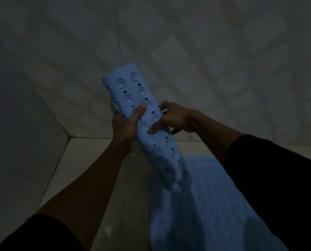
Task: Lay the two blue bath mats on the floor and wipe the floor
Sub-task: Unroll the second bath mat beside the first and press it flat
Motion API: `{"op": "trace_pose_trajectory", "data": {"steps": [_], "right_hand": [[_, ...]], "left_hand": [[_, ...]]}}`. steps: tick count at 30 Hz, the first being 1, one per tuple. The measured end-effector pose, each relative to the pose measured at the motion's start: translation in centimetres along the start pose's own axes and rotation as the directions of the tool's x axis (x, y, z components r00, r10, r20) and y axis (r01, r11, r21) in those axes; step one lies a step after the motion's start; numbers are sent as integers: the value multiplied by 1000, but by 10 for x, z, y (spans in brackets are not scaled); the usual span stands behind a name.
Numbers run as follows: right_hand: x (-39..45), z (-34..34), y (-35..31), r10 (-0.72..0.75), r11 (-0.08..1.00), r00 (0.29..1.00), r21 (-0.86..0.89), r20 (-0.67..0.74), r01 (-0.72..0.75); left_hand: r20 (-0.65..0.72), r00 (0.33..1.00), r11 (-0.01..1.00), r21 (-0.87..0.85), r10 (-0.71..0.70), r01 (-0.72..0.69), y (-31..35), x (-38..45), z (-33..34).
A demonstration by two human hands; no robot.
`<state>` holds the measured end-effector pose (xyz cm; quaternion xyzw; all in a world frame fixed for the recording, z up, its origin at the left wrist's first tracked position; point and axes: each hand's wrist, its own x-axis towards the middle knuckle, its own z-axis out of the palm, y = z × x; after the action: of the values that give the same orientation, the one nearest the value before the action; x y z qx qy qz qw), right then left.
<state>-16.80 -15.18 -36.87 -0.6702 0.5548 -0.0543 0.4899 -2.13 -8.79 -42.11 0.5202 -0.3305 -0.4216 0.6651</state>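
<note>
A rolled blue bath mat (133, 91) with suction cups and small holes is held up in front of me, tilted from upper left to lower right. My left hand (126, 124) grips the roll around its middle, thumb on top. My right hand (171, 117) pinches the roll's right edge, thumb pressing on the cupped side. A second blue bath mat (201, 205) lies flat on the tiled floor (89, 178) below, at the lower right, partly hidden by my right sleeve.
The room is dim. Tiled walls (187, 42) close in ahead and on the left, meeting the floor just behind the mats. Bare pale floor tiles lie left of the flat mat.
</note>
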Motion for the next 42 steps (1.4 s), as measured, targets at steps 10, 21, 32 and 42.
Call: {"op": "trace_pose_trajectory", "data": {"steps": [10, 21, 32, 42], "right_hand": [[-68, -42, 130, 98, 964, 987, 257, -125, -64], [-145, -93, 291, 129, 846, 977, 533, -170, -19], [-181, -126, 355, 51, 799, 954, 585, -295, 138], [-227, -128, 354, -42, 879, 958, 446, -285, 171]], "left_hand": [[-22, 943, 943, -36, -331, 331, -51, -52, 110], [13, 904, 897, 133, -427, 422, -103, -116, 253], [-36, 914, 873, 283, -404, 397, -97, -195, 334], [-138, 962, 805, 528, -234, 271, -90, -275, 338]]}}
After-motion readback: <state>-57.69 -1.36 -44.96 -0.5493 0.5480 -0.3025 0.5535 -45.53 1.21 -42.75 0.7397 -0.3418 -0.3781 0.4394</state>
